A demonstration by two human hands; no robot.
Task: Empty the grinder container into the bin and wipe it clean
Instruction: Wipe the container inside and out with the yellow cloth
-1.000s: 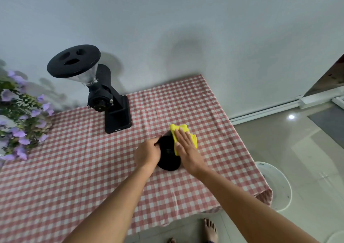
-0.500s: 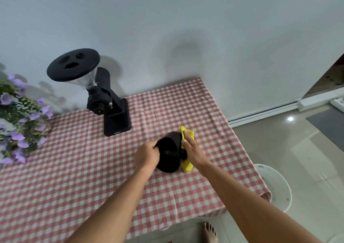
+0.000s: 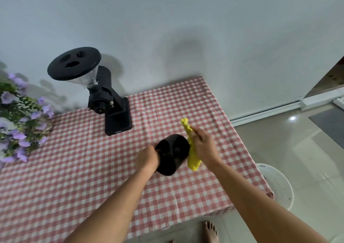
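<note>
Container [image 3: 172, 154]: black cup, tipped on its side above the checked cloth [image 3: 74, 168], near the table's right front; whether it touches the cloth I cannot tell. Judged light and rigid, smooth plastic or metal, likely slick, so a grip round the wall near the rim should serve best. Rag [image 3: 191, 149]: yellow, limp, bunches easily.

Left hand [image 3: 148, 158] closed on the container's left side, thumb at the rim, forearm reaching in from lower left. Right hand [image 3: 203, 145] clenched round the rag, pressing it against the container's right side, wrist bent, one end of the rag sticking up. Bin [image 3: 279, 185] on the floor past the table's right corner. Grinder [image 3: 104, 97] stands well apart at the back.
</note>
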